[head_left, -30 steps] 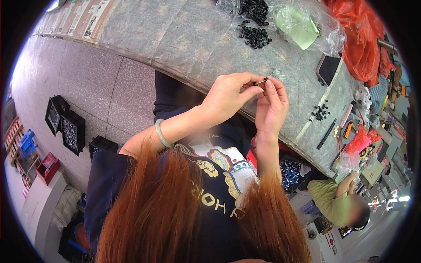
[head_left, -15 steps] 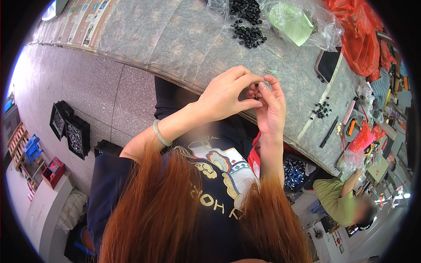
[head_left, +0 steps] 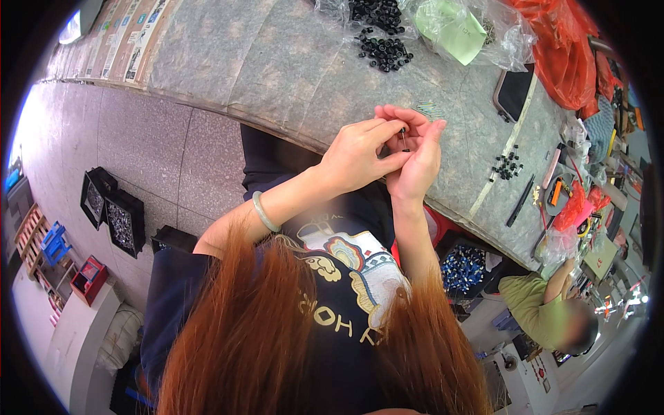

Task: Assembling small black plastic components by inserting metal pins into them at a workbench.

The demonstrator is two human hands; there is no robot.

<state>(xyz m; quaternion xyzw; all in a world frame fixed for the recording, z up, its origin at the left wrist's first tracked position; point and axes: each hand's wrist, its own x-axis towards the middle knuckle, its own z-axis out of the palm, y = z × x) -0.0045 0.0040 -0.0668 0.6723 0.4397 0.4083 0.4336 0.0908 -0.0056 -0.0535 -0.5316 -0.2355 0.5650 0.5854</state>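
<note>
black end pieces (head_left: pixel 404 130) terminate both ends of a thin pin (head_left: pixel 405 141). pin orientation: one second earlier, the shaft lay slanted between both hands, on a line from about 8 to 2 o'clock; it now runs close to the 12 to 6 o'clock line. left grip (head_left: pixel 356 152): grasping the pin lengthwise, fingertip at the 12 o'clock end, thumb at the 6 o'clock end. right grip (head_left: pixel 415 162): released. earlier, its thumb and fingertips met at one end of the pin; now the thumb stands apart from the fingers, and the cupped palm is turned toward the pin. whether any right finger touches the pin cannot be told.

pin location: at 3 o'clock from the middle of the left grip, spanning the gap between thumb and fingertip; between 11 and 12 o'clock from the middle of the right grip, before its palm.

counter (head_left: pixel 297 76) layout, measured from the pin: loose thin pins (head_left: pixel 429 109) at 1 o'clock, near the right fingers; heap of black caps (head_left: pixel 384 54) at nearly 12 o'clock, well apart; flat dark device (head_left: pixel 515 95) at 2 o'clock; scattered small black parts (head_left: pixel 508 166) just past 3 o'clock. these items keep their earlier arrangement among themselves; the whole view has shifted slightly.
</note>
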